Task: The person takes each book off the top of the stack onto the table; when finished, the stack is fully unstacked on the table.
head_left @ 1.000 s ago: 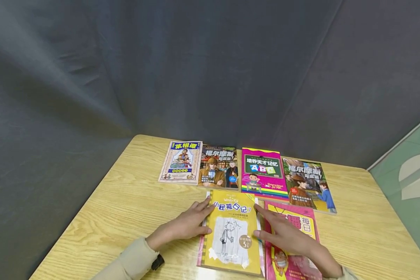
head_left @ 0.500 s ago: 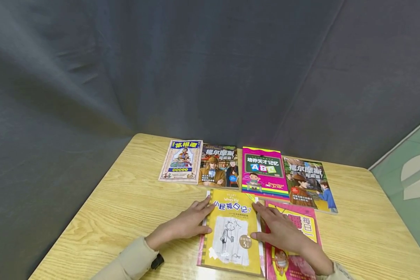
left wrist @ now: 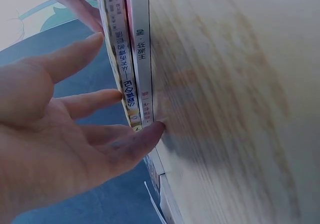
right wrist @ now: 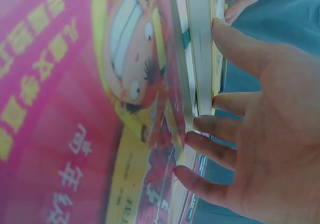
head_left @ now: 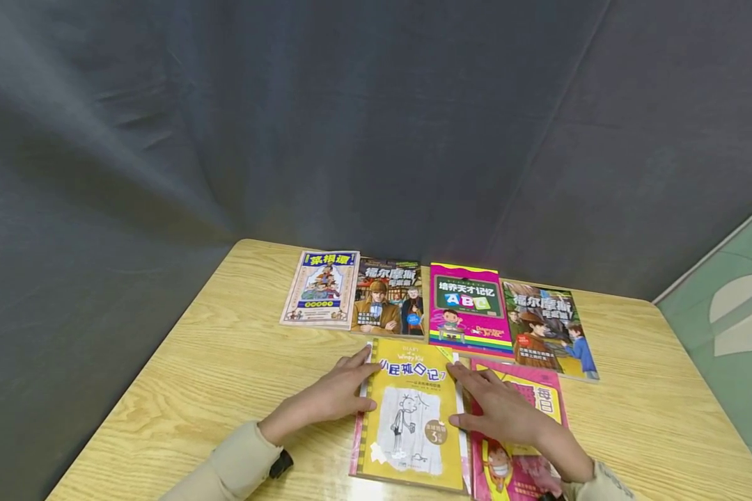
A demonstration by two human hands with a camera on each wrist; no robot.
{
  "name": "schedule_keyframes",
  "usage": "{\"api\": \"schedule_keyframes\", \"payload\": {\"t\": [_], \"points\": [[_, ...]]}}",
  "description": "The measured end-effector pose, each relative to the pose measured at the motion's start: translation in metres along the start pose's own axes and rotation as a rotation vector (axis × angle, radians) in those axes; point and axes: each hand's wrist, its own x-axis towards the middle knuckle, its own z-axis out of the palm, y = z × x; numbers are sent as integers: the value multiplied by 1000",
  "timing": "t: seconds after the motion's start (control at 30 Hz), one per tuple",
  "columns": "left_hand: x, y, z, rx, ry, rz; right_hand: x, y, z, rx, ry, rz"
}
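A yellow Diary of a Wimpy Kid book (head_left: 435, 456) lies on top of another book near the table's front. My left hand (head_left: 335, 393) touches its left side with fingers spread. In the left wrist view, the two stacked spines (left wrist: 131, 58) stand right at the fingertips, the lowest finger reaching the tabletop. My right hand (head_left: 507, 410) lies along the opposite side, thumb and forefinger at the cover's edge. In the right wrist view, its fingers meet the page edges (right wrist: 200, 48). Below the right hand is a pink book (head_left: 526, 473), partly hidden by that hand and wrist.
Along the back of the wooden table (head_left: 207, 362) lie a pale comic-style book (head_left: 322, 289), a detective book (head_left: 376, 306), a magenta ABC book (head_left: 470, 313) and a second detective book (head_left: 548, 334). A dark grey curtain (head_left: 376, 139) hangs behind the table.
The right hand has shifted slightly left at the yellow book's right edge since the oldest frame. The left hand keeps its place, and the books lie as before.
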Motion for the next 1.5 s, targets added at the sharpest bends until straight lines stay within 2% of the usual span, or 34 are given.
{"api": "schedule_keyframes", "payload": {"t": [0.23, 0.43, 0.53, 0.63, 0.77, 0.87, 0.97, 1.07, 1.27, 1.4, 1.5], "points": [[4, 2, 4, -39, 20, -31, 0, 2, 4, -47, 30, -10], [11, 4, 9, -56, 82, -22, 0, 0, 6, -88, 29, 19], [14, 5, 9, -104, 98, -20, -1, 0, 5, -90, 22, 23], [17, 6, 7, -219, 123, -9, -1, 0, 4, -76, 19, 15], [21, 5, 6, -473, 165, -9, -2, 1, 3, -59, 13, 5], [21, 3, 6, -658, 201, -45, -2, 1, 4, -59, 10, 11], [20, 2, 6, -773, 244, -59, -2, 1, 4, -53, 9, 14], [18, 0, 7, -807, 285, -72, -2, 1, 4, -48, 4, 5], [16, -1, 7, -784, 317, -90, -1, 1, 3, -43, -12, 2], [17, 0, 6, -780, 280, -75, 0, 2, 3, -38, -21, 5], [18, 1, 8, -771, 223, -66, 1, 2, 3, -28, -29, -5]]}}
